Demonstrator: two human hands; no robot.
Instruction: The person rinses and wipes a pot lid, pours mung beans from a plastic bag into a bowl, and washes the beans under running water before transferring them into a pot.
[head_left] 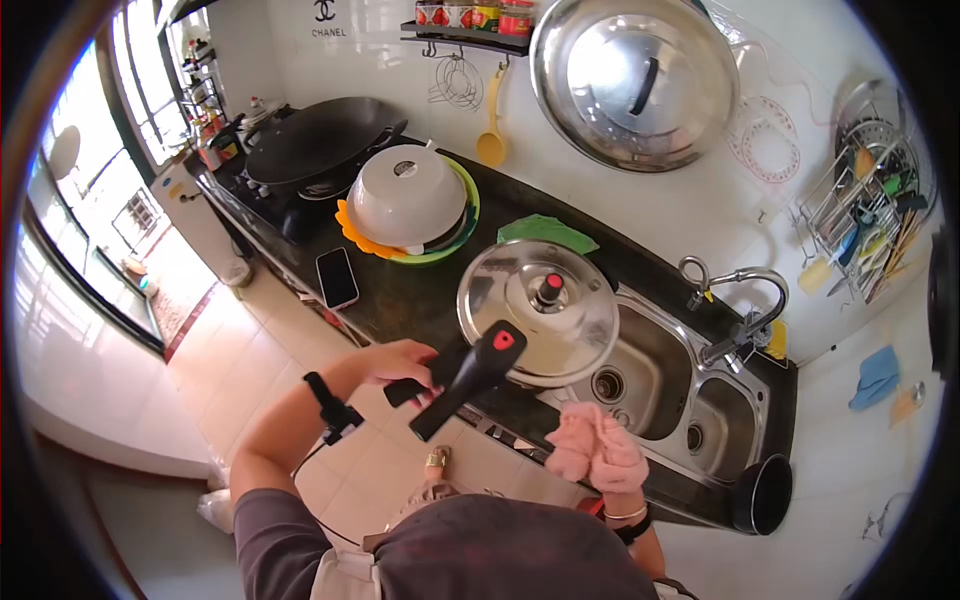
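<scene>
A steel pressure cooker (500, 295) with a red-topped valve on its lid stands at the edge of the sink, partly over the counter. Its long black lid handle (475, 375), marked with a red button, points toward me. My left hand (402, 365) is closed on the lower black handle just beside it; some fingers are hidden behind the handles. In my right hand (622, 490) is a bunched pink cloth (595, 445), held below the cooker near the counter's front edge. The cloth covers most of that hand's fingers.
A double sink (650, 375) with a curved faucet (765, 285) lies to the right. Stacked bowls (405, 195), a phone (337, 278) and a green cloth (550, 232) are on the counter. A wok (320, 140) sits on the stove; a black bin (765, 495) stands at right.
</scene>
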